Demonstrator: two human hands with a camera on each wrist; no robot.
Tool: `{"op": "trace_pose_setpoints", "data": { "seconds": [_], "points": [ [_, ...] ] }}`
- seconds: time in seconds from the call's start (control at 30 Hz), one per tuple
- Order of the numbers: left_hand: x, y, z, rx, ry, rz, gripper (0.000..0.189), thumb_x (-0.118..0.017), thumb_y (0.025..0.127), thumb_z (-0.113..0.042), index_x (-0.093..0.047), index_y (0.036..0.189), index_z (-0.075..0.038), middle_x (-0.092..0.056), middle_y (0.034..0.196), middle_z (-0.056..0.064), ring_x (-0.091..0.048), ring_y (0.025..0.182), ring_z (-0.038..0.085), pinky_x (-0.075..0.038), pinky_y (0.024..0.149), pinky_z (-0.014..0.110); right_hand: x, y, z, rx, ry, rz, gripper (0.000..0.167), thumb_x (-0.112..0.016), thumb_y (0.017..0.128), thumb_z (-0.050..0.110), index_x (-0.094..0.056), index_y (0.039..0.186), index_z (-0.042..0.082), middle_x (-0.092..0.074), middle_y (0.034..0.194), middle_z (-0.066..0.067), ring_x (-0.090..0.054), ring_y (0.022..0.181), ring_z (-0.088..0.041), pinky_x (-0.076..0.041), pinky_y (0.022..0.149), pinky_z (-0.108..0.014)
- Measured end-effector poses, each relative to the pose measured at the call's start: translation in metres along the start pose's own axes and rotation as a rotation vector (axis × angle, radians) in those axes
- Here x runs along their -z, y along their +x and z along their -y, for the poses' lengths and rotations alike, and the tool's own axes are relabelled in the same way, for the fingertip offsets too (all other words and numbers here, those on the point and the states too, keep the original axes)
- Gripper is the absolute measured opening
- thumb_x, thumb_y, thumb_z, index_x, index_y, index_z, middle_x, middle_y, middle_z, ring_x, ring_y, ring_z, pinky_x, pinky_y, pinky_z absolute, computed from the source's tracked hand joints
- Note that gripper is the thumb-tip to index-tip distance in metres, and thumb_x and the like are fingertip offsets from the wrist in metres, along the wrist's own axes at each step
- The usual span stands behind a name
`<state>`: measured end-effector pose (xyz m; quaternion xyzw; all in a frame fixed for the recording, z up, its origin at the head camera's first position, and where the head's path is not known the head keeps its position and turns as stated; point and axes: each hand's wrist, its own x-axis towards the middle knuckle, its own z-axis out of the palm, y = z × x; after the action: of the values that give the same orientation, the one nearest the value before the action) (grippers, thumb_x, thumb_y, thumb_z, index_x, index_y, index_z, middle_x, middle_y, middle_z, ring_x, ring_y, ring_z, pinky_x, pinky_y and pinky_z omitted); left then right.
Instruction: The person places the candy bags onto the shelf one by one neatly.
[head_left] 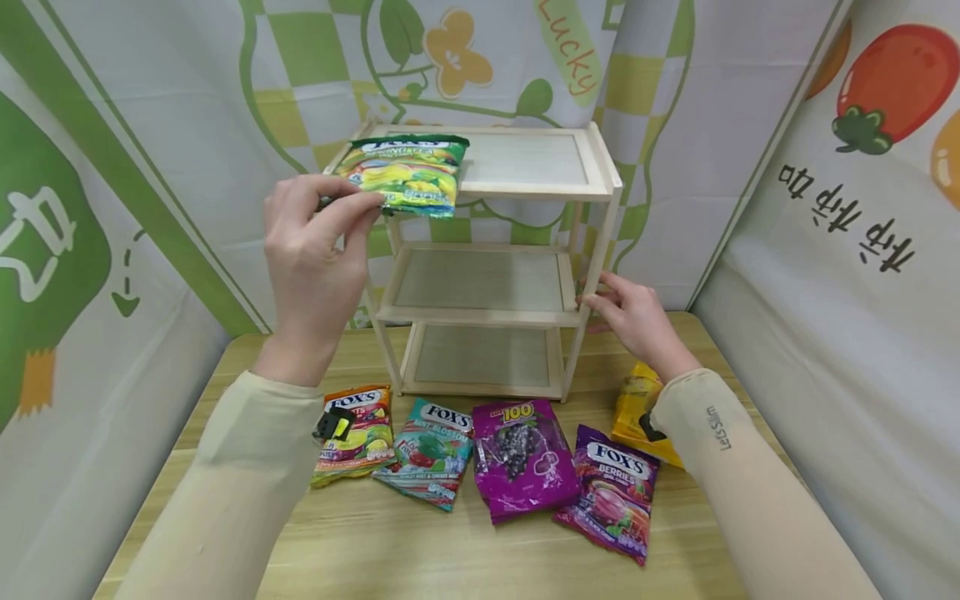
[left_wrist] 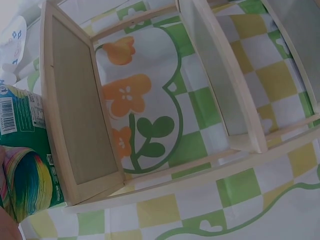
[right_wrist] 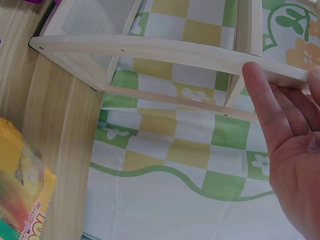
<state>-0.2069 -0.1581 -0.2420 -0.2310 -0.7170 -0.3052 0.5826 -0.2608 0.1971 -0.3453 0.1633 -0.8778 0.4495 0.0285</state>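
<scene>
My left hand pinches a green and yellow FOX'S candy bag by its near edge. The bag is at the left part of the top board of a wooden three-tier shelf; whether it touches the board I cannot tell. In the left wrist view, the green back of the bag shows beside that board. Lower down, my right hand holds the shelf's right front post near the middle tier. From the right wrist view, fingers of that hand bend against the wooden post.
In front of the shelf lie an orange FOX'S bag, a teal FOX'S bag, a magenta grape bag and a purple FOX'S bag. A yellow bag lies partly under the right forearm. Printed cloth hangs behind.
</scene>
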Motion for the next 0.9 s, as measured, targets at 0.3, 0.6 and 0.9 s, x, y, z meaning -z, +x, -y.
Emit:
{"op": "trace_pose_setpoints", "data": {
  "seconds": [0.3,0.6,0.9],
  "points": [
    [-0.0033,0.0025,0.0034,-0.005,0.011,0.007,0.014,-0.072,0.096,-0.01,-0.081,0.093,0.001,-0.069,0.096,0.018,-0.058,0.093,0.039,-0.038,0.087,0.036,-0.0002,-0.001,0.0007,0.0,-0.001,0.001,0.04,-0.053,0.108,0.02,-0.053,0.144,0.003,-0.069,0.125,-0.023,-0.072,0.104,-0.036,-0.064,0.078,-0.035],
    [-0.0069,0.0042,0.0053,-0.003,0.029,0.017,0.015,-0.071,0.097,-0.01,-0.081,0.093,0.001,-0.069,0.095,0.017,-0.059,0.093,0.038,-0.038,0.086,0.036,0.0001,-0.0002,-0.0002,-0.005,-0.007,0.002,0.039,-0.053,0.108,0.02,-0.053,0.144,0.004,-0.069,0.126,-0.022,-0.073,0.103,-0.035,-0.064,0.076,-0.033],
    [-0.0098,0.0061,0.0077,-0.015,0.055,0.036,0.018,-0.068,0.099,-0.011,-0.08,0.095,0.001,-0.068,0.096,0.017,-0.059,0.095,0.038,-0.042,0.084,0.044,0.0001,-0.0001,-0.0006,-0.011,-0.003,0.003,0.039,-0.052,0.108,0.019,-0.053,0.144,0.004,-0.068,0.126,-0.023,-0.072,0.103,-0.036,-0.064,0.075,-0.032]
  ]
}}
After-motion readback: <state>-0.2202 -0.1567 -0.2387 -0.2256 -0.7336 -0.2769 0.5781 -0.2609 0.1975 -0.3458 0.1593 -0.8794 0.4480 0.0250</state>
